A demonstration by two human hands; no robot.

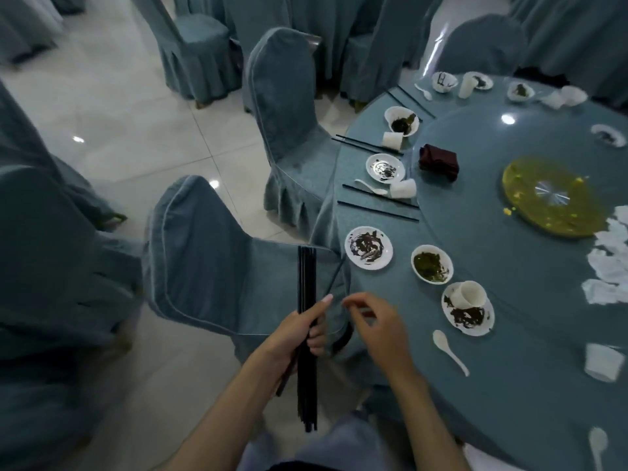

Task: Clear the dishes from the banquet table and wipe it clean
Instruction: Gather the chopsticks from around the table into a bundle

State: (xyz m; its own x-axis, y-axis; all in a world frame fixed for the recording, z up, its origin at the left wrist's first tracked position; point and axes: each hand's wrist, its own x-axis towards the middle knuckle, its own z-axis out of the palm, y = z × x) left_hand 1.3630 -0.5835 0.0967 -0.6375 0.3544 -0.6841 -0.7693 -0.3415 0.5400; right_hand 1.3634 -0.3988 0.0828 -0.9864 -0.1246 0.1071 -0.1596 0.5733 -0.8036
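Black sticks [307, 273], a full bundle, stand upright in the left grip [302, 334]. Its fingers wrap round them mid-length. The bundle is held off the surface [509, 375] edge, over a chair [210, 253]; probably the collecting hand, clear of the dirty ware. The right grip [380, 329] is just beside it, fingers loosely curled, thumb and index close together. Blurred, so cannot tell if it holds anything. One loose stick [335, 275] slants between the two grips at the surface edge. Who holds it is unclear; likely it is going into the bundle.

On the surface near the edge lie a spoon [448, 350], a tipped cup [470, 294] on a smeared plate, a bowl [432, 264] and a sauce plate [368, 248]. Farther along, more sticks lie flat in pairs [377, 210] by the place settings, probably the next pickups. Beyond is the turntable [475, 158] with a yellow platter [554, 195], a dark red napkin [439, 161] at its rim and tissues [608, 266] to the right. All dishes are on the surface and wiping is not yet begun, so the task looks early.
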